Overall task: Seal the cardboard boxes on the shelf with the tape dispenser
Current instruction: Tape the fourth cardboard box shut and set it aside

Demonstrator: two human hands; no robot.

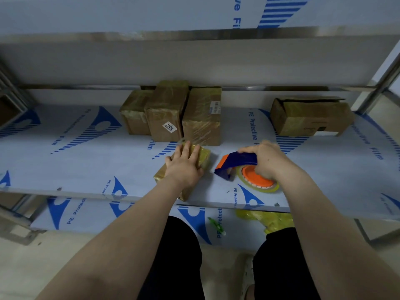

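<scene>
Palm down, my left grip (pixel 184 167) lay spread flat on a small taped cardboard box (pixel 204 155) at the near edge of the shelf (pixel 86 165). Just right of it, my right grip (pixel 265 162) curled round the blue-and-orange tape dispenser (pixel 236 163), which rested on the shelf.

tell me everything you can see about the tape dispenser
The tape dispenser has a dark blue body with an orange front end and an orange hub carrying a roll of clear tape, all plastic by the look. It lies tilted on the film-covered shelf, right of the small box, not touching it. The right grip, a bare hand, curls round its top.
</scene>
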